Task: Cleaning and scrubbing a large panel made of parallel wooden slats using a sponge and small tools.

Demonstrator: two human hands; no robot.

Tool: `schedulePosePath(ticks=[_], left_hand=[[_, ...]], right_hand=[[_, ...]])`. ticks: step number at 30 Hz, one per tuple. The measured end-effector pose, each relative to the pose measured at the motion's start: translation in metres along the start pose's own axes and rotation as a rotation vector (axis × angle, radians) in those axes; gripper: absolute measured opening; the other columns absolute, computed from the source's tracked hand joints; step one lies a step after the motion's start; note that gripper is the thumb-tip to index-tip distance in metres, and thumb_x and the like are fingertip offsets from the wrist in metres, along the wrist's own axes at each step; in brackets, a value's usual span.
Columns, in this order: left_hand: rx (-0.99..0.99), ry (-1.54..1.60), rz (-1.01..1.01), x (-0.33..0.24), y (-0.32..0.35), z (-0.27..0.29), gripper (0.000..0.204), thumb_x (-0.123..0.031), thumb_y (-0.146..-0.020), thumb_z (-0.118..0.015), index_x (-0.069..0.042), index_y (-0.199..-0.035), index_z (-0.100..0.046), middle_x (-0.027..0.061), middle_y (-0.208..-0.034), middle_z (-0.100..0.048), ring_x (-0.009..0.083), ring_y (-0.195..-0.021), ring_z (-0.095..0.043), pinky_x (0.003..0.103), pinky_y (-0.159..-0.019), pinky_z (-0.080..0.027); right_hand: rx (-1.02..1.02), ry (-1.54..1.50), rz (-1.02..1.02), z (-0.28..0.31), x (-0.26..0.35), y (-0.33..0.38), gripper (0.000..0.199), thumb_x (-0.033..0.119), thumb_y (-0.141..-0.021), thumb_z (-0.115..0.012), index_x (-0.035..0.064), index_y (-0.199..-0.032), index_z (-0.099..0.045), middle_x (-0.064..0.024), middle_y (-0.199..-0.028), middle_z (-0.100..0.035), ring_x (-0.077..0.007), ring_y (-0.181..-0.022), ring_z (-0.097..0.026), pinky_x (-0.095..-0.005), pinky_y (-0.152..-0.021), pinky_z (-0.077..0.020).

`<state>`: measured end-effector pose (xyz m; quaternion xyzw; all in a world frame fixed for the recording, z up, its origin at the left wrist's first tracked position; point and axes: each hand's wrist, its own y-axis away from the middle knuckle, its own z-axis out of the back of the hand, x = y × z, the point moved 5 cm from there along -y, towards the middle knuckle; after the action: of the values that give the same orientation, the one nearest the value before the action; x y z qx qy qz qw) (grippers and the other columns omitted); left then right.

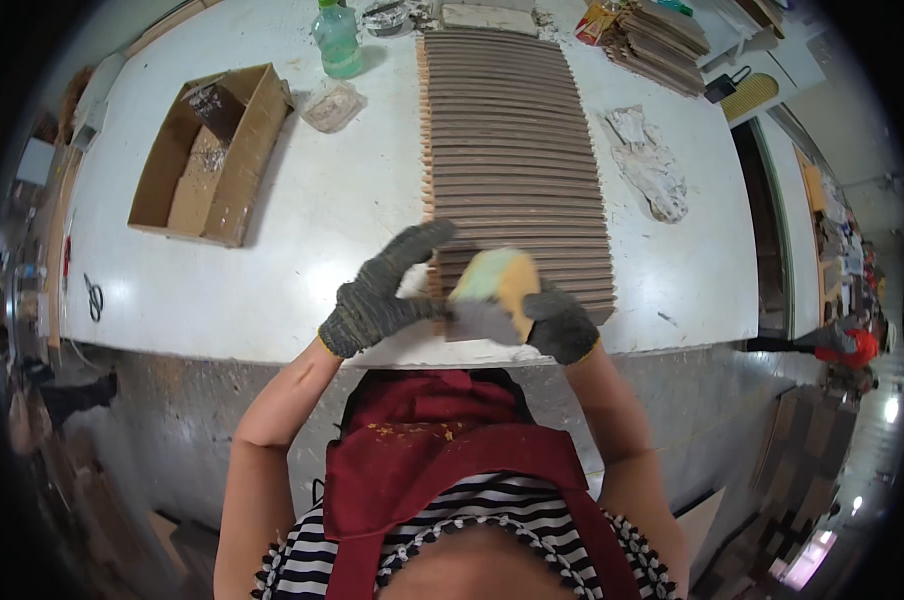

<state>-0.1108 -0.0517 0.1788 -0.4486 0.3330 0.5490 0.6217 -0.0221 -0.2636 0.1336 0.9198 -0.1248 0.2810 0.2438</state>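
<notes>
From my end of the feed, I see the right hand in its dark grey knitted glove (564, 325) pinching the right side of a soft yellow and pale-green block, apparently a sponge (520, 285), blurred at the near end of a long row of brown, finely ridged strips (512, 150) on a glossy white tabletop (362, 180). The left hand in a matching glove (377, 300) is spread, thumb well apart from the fingers, at the row's near left corner; I judge that it steadies the edge there, but I cannot tell how firmly it presses. Between the thumb and the sponge shows a smooth grey-brown piece (472, 322), too blurred to name. The strips lie close side by side, probably so that one pass can cover many; their left ends look paler and jagged, like raw wood. The open tan cardboard box (247, 180), speckled inside, and the crumpled whitish cloth (652, 170) sit off to either side, I suppose to leave the arms room.
</notes>
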Motion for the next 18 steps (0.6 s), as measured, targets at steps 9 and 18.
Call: schedulePosePath(ticks=[9, 18], left_hand=[[-0.734, 0.174, 0.416, 0.019, 0.057, -0.079, 0.058, -0.002, -0.089, -0.068, -0.003, -0.143, -0.048, 0.011, -0.146, -0.051, 0.022, -0.132, -0.049, 0.038, -0.111, -0.04], [-0.813, -0.079, 0.496, 0.036, 0.091, -0.138, 0.088, -0.007, -0.077, -0.081, -0.005, -0.152, -0.035, 0.0115, -0.156, -0.039, 0.0242, -0.141, -0.04, 0.04, -0.114, -0.037]], right_hand=[[-0.094, 0.385, 0.399, 0.102, 0.093, 0.03, 0.078, 0.002, -0.073, -0.083, 0.0033, -0.142, -0.046, -0.0092, -0.127, -0.061, -0.0201, -0.113, -0.062, -0.0346, -0.094, -0.0543], [-0.173, 1.073, 0.502, 0.118, 0.112, 0.038, 0.079, 0.015, -0.07, -0.091, 0.0023, -0.136, -0.048, -0.0113, -0.124, -0.061, -0.0216, -0.114, -0.06, -0.0361, -0.095, -0.0528]])
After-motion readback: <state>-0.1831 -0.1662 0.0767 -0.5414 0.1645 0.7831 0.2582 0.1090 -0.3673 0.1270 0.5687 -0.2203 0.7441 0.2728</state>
